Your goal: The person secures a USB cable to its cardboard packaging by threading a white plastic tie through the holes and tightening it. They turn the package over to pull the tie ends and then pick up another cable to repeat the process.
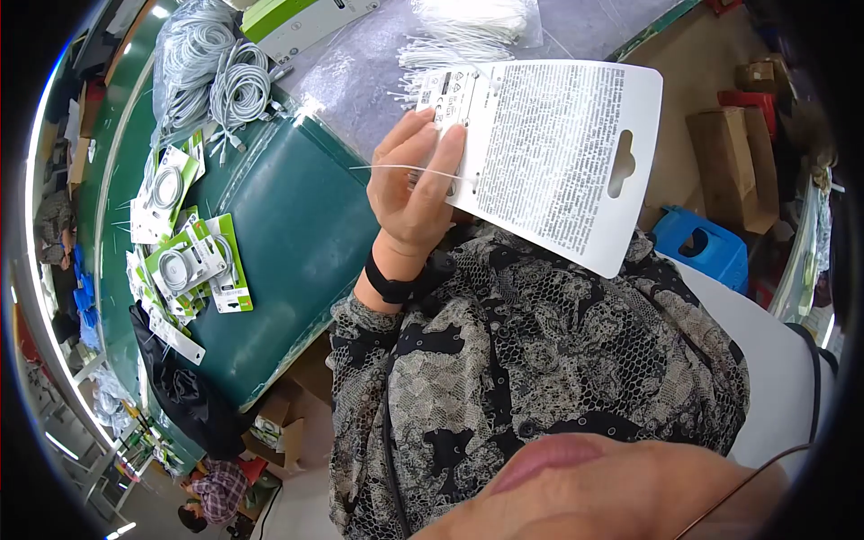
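My left hand (pixel 414 175), a dark band at its wrist, grips a white packaging card (pixel 558 153) by its left edge, fingers bent around it. The card's back faces up, covered in fine print, with a hang hole at its right end. A thin white cable tie (pixel 387 167) pokes out of a small hole in the card and runs past my fingers to the left. Another thin tie end rises near the card's upper edge. The card's front is hidden. No part of my right hand shows; the card may cover it.
Carded cables (pixel 193 261) lie piled on the green mat (pixel 288 225) at left. Beyond them are bagged grey cable coils (pixel 202 72), a green-white box (pixel 306 22) and a bundle of white cable ties (pixel 468 36). A blue stool (pixel 702 247) and cardboard box (pixel 733 166) stand at right.
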{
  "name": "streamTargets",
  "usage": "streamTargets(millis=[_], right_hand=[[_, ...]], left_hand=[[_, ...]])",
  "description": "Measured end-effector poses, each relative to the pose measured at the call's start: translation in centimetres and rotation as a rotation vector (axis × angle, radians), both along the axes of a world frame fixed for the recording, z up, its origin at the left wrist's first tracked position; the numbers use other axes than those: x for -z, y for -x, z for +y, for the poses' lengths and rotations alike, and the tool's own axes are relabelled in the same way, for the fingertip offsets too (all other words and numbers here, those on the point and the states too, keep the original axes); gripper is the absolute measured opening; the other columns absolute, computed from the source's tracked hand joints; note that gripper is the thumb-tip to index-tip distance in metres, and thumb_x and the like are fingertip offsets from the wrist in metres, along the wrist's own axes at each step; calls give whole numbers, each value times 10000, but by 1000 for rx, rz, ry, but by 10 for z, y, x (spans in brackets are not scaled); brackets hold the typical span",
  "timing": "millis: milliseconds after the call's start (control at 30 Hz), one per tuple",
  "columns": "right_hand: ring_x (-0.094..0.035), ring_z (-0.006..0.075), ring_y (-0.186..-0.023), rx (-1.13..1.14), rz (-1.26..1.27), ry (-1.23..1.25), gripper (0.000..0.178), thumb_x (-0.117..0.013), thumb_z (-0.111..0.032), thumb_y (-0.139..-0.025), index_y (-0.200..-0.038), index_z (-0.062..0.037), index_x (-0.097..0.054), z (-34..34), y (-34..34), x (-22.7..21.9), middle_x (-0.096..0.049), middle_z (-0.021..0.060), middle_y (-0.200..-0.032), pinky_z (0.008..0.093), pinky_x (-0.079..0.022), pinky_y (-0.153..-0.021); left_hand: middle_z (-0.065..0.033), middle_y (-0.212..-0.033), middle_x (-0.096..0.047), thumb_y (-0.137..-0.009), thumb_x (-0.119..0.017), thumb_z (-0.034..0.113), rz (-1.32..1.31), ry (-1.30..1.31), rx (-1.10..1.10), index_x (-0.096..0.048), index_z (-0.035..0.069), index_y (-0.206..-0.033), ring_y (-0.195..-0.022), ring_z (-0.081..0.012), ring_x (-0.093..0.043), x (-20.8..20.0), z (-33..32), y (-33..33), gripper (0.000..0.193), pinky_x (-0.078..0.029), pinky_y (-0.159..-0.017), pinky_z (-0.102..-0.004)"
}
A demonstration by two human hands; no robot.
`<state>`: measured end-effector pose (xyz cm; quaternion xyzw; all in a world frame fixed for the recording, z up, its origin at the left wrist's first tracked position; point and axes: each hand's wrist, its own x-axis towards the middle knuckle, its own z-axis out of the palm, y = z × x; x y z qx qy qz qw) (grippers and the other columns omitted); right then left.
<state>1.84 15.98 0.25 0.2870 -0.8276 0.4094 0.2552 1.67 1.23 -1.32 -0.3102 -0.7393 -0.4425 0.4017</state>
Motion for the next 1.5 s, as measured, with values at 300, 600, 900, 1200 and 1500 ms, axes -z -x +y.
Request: streamTargets(millis=[300,600,900,1200,1500], right_hand=[[-590,199,-896,13,-6,12,203,-601,-102,-865,-1047,-26,-553,-1,1,3,-582,74,-994,306,-507,-723],[-597,147,-917,50,-16,46,223,-616,-115,-897,-1086,-17,-550,-5,3,5,-605,53,-1048,292,-508,-742],[-576,101,-968,-340,-759,753,221,-594,-73,-905,-1122,-43,-558,22,36,40,-611,43,-1081,263,-486,-817],[-534,118,-1079,-275,-635,742,447,-602,-39,-876,-1305,-47,-479,-8,19,62,-598,52,-1148,282,-445,-904],[-590,193,-985,-124,-492,518,354,-551,69,-835,-1180,-8,-523,-9,2,92,-588,126,-1118,309,-474,-831]], left_hand=[[-70,-971,-536,-704,-685,25,49,102,-59,-692,113,-1036,-994,-276,-611,4,-9,5,343,-541,-856,-389],[-93,-994,-591,-756,-657,-15,-89,-62,90,-662,46,-1054,-987,-254,-612,16,-5,0,305,-531,-835,-354],[-65,-1080,-626,-897,-595,25,-1115,-1023,541,-567,10,-1143,-974,-153,-600,4,-15,-7,248,-489,-860,-291],[-62,-1083,-634,-900,-609,56,-1281,-1077,507,-575,21,-1143,-964,-135,-606,0,-12,-12,248,-487,-867,-291],[-60,-1058,-641,-899,-618,76,-1274,-960,459,-592,3,-1121,-939,-128,-614,-13,-8,-9,235,-499,-839,-277]])
